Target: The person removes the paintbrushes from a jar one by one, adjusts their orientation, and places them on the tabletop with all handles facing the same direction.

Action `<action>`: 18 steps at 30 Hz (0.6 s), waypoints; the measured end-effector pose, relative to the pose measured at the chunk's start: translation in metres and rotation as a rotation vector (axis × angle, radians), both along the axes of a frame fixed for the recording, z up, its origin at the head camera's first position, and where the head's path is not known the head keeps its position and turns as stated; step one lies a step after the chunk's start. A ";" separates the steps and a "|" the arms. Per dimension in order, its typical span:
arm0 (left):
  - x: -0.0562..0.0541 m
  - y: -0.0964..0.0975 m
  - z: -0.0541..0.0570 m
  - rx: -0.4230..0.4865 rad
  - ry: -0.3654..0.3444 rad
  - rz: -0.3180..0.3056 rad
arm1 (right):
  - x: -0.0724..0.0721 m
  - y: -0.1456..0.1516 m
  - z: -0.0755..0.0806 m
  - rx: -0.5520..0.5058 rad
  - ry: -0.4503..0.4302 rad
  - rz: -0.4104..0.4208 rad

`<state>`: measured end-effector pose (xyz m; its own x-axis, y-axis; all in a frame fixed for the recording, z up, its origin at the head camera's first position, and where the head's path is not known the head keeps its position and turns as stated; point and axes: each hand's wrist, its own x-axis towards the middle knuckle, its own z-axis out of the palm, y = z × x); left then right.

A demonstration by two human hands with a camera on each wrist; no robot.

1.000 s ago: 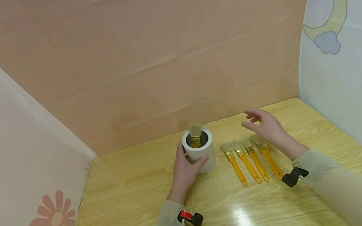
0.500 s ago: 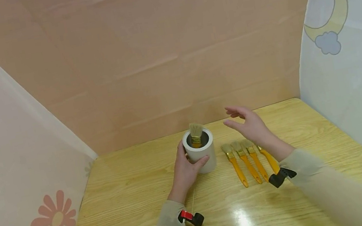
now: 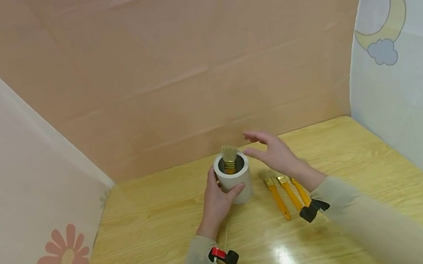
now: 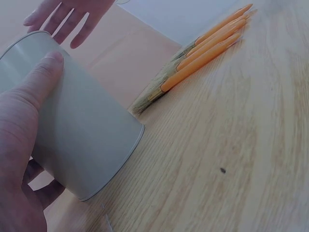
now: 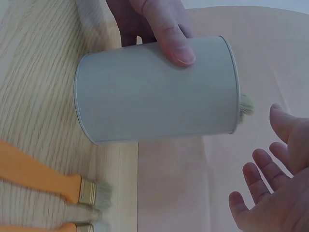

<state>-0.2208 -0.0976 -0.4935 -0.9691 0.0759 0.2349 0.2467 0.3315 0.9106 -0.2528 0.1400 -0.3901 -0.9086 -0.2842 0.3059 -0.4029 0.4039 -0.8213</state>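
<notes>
A pale grey cylindrical can (image 3: 242,188) stands upright on the wooden table. My left hand (image 3: 216,204) grips its side, thumb across the front and fingers round the far side. From the can's mouth the bristles of a paintbrush (image 3: 229,153) stick up; its handle is mostly hidden inside. My right hand (image 3: 277,156) hovers just right of the can's rim with fingers spread and nothing in them, as the right wrist view also shows. Below and beside it, several orange-handled paintbrushes (image 4: 203,60) lie in a row on the table, partly covered by my right forearm in the head view.
The wooden table (image 3: 149,237) ends at a plain peach backdrop (image 3: 186,84) behind the can. Patterned sheets hang on both sides, a flower (image 3: 66,258) on the left one and a moon (image 3: 391,20) on the right.
My right hand has moved left, from above the rightmost brushes to beside the can's rim. The left hand, the can and the brush inside it have stayed in place.
</notes>
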 end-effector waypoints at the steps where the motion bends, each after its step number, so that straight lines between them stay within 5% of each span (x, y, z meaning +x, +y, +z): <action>1: 0.000 0.000 0.001 0.003 0.000 0.000 | -0.001 -0.002 0.000 0.002 -0.001 0.006; 18: 0.000 -0.001 0.004 -0.005 -0.017 -0.011 | -0.012 -0.031 -0.007 0.051 -0.038 0.057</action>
